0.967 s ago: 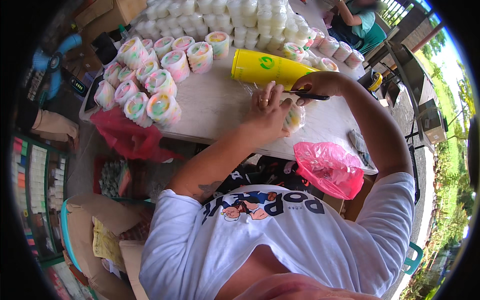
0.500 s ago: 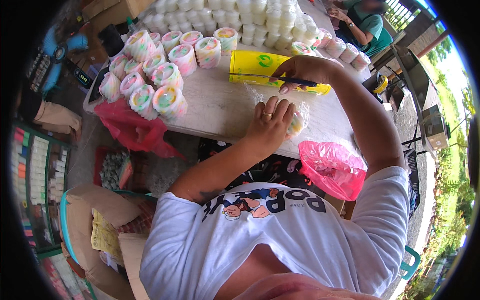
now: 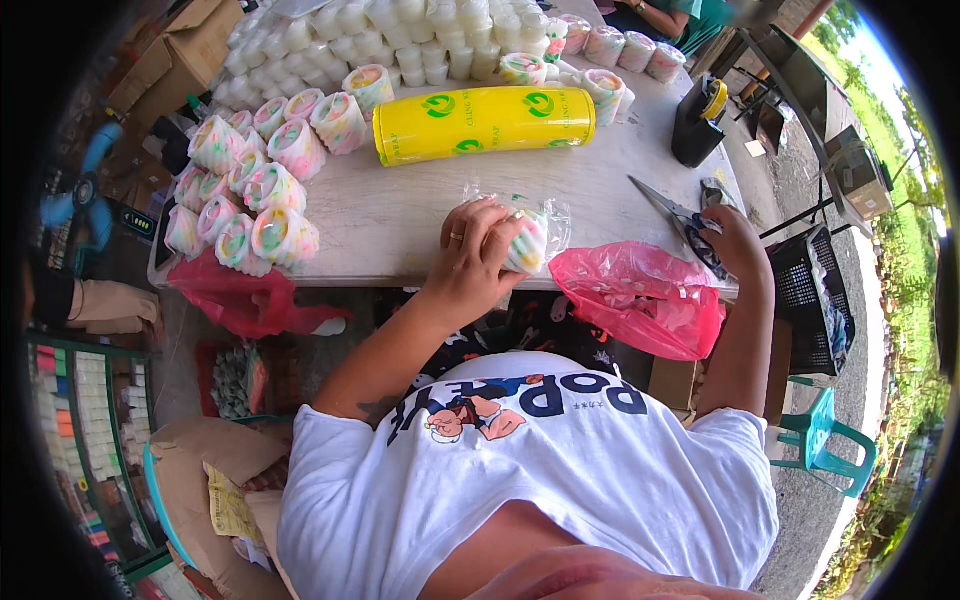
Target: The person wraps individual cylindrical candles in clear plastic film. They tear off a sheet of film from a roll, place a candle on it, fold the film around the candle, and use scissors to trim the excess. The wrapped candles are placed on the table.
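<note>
Spanning the workspace, a pale, flat-topped table point(image 3: 385, 215) bears a yellow, green-printed cylindrical roll point(image 3: 485, 124) beyond the hands. A translucent pink plastic bag point(image 3: 640, 298) droops over its front edge. At right lie steel-bladed, dark-handled scissors point(image 3: 668, 205); the right hand point(image 3: 738, 245) is at their handles, grip unclear. Near the front edge, the left hand point(image 3: 473, 250) grips a multicoloured, film-wrapped bundle point(image 3: 530, 245).

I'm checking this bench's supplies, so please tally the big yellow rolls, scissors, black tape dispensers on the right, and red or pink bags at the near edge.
Big yellow roll: 1
Scissors: 1
Black tape dispenser: 1
Bags: 2, red bag and pink bag
Total: 5
</note>
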Available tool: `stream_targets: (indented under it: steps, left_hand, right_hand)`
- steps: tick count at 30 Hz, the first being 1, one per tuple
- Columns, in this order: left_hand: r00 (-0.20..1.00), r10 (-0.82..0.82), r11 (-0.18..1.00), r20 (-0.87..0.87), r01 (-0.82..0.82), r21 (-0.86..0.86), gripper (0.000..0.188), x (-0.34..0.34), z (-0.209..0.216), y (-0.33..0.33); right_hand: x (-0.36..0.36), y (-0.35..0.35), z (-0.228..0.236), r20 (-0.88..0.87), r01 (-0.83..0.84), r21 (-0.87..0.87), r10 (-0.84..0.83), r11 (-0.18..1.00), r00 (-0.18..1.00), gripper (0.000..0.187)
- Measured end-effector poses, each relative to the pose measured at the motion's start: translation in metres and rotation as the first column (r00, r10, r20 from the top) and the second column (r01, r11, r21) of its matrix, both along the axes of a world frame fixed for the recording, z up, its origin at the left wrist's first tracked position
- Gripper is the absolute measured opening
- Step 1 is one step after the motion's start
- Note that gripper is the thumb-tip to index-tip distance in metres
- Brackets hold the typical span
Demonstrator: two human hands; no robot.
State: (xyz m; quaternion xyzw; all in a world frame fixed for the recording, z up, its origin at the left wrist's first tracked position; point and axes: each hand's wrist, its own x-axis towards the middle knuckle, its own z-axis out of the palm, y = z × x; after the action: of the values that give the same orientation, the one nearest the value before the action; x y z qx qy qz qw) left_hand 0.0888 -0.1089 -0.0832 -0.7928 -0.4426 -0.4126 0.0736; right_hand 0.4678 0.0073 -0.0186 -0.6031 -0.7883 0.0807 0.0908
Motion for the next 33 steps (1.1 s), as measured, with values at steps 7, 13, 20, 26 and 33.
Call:
stream_targets:
  steps: [7,13,20,26,33]
  left_hand:
    - [0.998,0.001,1.0,-0.062,0.001,0.028,0.07,-0.003,-0.003,-0.01]
    - [0.985,-0.171,0.984,0.01,0.172,-0.045,0.069,-0.013,0.002,0.002]
    - [0.995,-0.067,0.988,0.074,0.077,-0.137,0.065,0.008,0.01,0.002]
    - [0.968,0.007,0.998,0.249,0.007,-0.055,0.064,0.012,-0.023,0.01]
    - [0.988,0.008,0.999,0.154,-0.015,0.045,0.051,0.016,-0.007,0.006]
  right_hand:
    - [-0.137,-0.026,0.003,-0.494,-0.372,-0.179,0.244,0.911,0.835,0.036]
    - [-0.167,-0.003,-0.009,-0.779,-0.522,-0.433,-0.014,0.735,0.627,0.025]
    - [-0.22,-0.059,0.02,-0.205,-0.437,0.302,0.505,0.847,0.838,0.017]
    - [-0.231,-0.106,0.002,0.126,-0.514,0.48,0.524,0.711,0.842,0.021]
    - [-0.193,-0.13,-0.02,0.281,-0.614,0.41,0.548,0.674,0.788,0.042]
